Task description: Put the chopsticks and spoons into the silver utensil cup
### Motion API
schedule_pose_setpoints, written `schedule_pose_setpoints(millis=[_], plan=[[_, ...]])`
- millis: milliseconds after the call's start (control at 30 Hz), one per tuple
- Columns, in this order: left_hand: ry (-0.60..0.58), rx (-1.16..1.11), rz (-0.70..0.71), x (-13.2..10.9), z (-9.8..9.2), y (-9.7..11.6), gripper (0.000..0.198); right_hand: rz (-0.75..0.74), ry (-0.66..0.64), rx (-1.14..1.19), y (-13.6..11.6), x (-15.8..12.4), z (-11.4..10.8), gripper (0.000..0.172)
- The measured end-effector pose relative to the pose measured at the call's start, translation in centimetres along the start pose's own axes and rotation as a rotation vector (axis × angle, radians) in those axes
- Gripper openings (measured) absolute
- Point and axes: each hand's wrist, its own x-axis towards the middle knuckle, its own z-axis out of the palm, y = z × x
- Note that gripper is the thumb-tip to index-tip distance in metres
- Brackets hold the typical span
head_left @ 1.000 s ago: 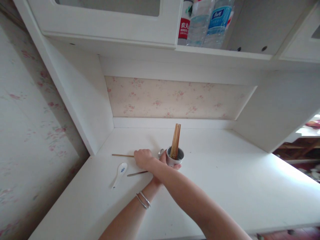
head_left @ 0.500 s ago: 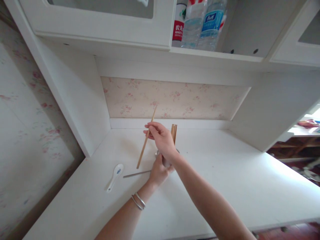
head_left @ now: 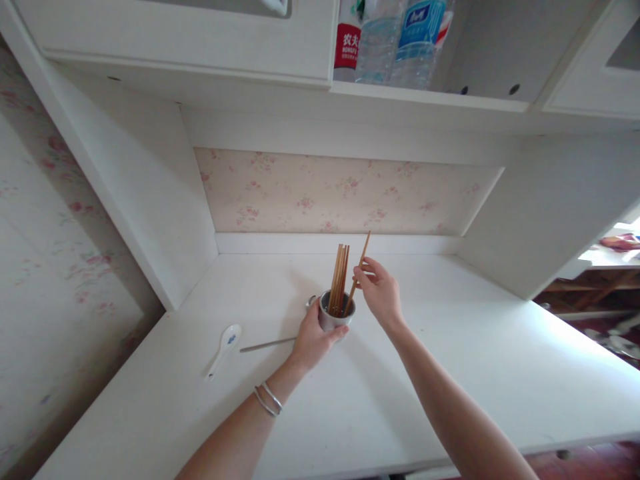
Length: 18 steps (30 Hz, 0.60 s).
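My left hand (head_left: 314, 339) is wrapped round a grey metal cup (head_left: 334, 323) at the middle of the white counter. Several wooden chopsticks (head_left: 339, 277) stand in the cup, leaning together. Between the fingertips of my right hand (head_left: 380, 290) is a single chopstick (head_left: 363, 253); its lower end is inside the cup's rim on the right side. Left of my left hand lies a thin metal rod (head_left: 265, 345), its right end hidden by the hand. Farther left rests a white spoon (head_left: 225, 347) with a blue mark in its bowl.
The white counter (head_left: 440, 373) runs up to a flowered back panel. Overhead, an open cabinet shelf (head_left: 430, 97) holds several plastic bottles (head_left: 380, 47). White side panels (head_left: 135, 193) bound the counter. A small round metal piece (head_left: 311, 302) sits just behind the cup.
My right hand has moved from left of the cup to its right, bringing the chopstick over so its lower end is in the cup. My left hand still grips the cup.
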Motion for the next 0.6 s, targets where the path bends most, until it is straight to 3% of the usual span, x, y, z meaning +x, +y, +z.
schedule_pose_setpoints(millis=[133,333,600], plan=[[0.009,-0.013,-0.018,0.1,0.1,-0.1,0.062,0.077,-0.063,-0.047,1.8,-1.2,1.0,0.032],[0.015,-0.026,-0.033,0.2,0.0,-0.3,0.066,0.064,-0.124,-0.137,2.3,-2.2,1.3,0.028],[0.02,-0.011,-0.028,0.1,0.1,0.0,0.066,0.148,-0.191,0.093,3.7,-3.1,1.2,0.041]])
